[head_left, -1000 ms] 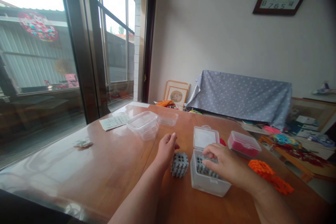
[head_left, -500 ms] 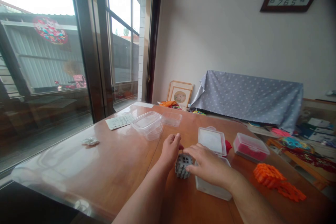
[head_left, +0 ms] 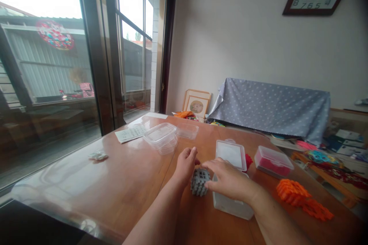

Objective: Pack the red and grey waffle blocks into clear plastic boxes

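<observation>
So far, one grey lattice cube [head_left: 199, 182] sits assembled on the wooden table [head_left: 129, 168], directly under the tips of the right fingers [head_left: 211, 167]. Those fingers are extended rather than clenched, lying over the cube's upper right side without a clear grasp. The left hand [head_left: 186, 164] sits just left of the cube, its fingers [head_left: 191, 154] loosely curled; whether they touch it cannot be told.

Beneath the right palm and just past the fingers stands an open white box [head_left: 230, 207], with its lid [head_left: 231, 155] lying ahead of the fingertips. Its contents are hidden by the hand. Further right of the fingers, a lidded clear box of red pieces [head_left: 273, 162] remains closed, and loose orange lattice pieces [head_left: 291, 193] lie unassembled on the table. A small red piece [head_left: 248, 160] sits beside the lid. Well ahead of the left fingers are a clear tub [head_left: 160, 138] and a sheet of paper [head_left: 130, 134].
</observation>
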Demonstrator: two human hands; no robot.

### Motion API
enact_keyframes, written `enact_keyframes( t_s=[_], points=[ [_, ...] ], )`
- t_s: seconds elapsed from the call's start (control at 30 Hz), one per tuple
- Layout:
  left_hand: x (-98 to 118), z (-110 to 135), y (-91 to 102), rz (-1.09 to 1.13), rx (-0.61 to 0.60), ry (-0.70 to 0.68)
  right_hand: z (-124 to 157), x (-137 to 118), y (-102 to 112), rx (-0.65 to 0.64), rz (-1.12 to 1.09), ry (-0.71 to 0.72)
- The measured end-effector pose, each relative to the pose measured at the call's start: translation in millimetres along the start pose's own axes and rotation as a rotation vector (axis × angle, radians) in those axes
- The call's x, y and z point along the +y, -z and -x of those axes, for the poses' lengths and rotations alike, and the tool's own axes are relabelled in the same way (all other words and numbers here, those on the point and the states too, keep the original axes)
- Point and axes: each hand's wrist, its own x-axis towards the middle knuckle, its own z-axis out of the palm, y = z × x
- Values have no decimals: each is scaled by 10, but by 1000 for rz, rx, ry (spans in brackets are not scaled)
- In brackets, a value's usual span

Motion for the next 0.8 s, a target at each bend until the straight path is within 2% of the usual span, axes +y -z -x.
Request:
enact_keyframes(
  t_s=[0.17,0.33,0.57,0.67,0.8],
  points=[
    [-7,1,16,-19,-9,-12,31,53,48,45,-33,2],
    [16,21,24,-29,4,-1,238,299,182,172,-65,-119],
    [80,54,4,9,18,28,511,627,167,125,10,-282],
    [79,54,2,-1,12,23,523,669,95,109,25,-278],
    [71,46,-1,-23,12,19,492,686,26,120,7,-183]
  ],
)
